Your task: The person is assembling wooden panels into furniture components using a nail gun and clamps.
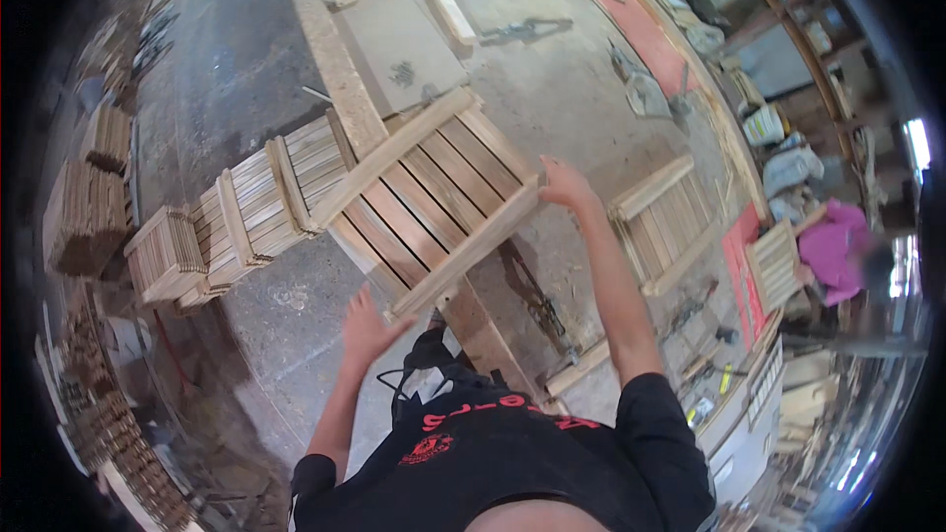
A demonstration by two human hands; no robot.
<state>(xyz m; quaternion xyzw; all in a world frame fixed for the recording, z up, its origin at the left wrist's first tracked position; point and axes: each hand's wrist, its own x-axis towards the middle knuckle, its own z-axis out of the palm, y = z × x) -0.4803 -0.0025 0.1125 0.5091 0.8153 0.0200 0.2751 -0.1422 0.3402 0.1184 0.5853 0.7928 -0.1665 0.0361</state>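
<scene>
A slatted wooden panel [424,202], with several boards between two thicker rails, is tilted in front of me. At its right corner my right hand [566,187] grips the end of the near rail, with some fingers hidden. My left hand [369,332] is open beside the near left corner, fingers spread and thumb close to the rail end. Whether that thumb touches the wood, I cannot tell. Under and beyond the panel runs a long wooden beam [340,69].
To the left lies a row of stacked slatted panels [246,202], with bundled boards [87,217] farther out. Another slatted panel [665,222] rests at right. A person in a pink top [836,251] handles a panel at far right. A clamp-like tool [537,305] lies below my right hand.
</scene>
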